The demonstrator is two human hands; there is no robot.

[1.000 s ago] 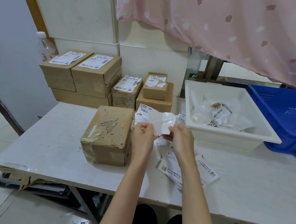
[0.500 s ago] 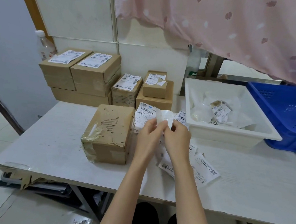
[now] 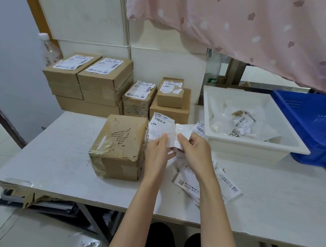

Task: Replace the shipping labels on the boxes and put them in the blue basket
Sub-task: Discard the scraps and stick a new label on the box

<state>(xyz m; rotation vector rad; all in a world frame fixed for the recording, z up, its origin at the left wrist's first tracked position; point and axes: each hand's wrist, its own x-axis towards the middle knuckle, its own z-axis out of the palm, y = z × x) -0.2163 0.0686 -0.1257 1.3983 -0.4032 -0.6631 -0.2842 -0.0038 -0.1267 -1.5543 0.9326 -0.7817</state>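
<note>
Nearest me, my left hand [image 3: 158, 153] and right hand [image 3: 193, 150] both pinch a white shipping label [image 3: 174, 133] just right of the stripped cardboard box [image 3: 119, 147], with the blue basket [image 3: 318, 127] far right beyond the white tray [image 3: 256, 144].

matt brown cardboard box [image 3: 119, 147] with torn rough top, glossy tape; smooth plastic blue basket [image 3: 316, 127].
</note>
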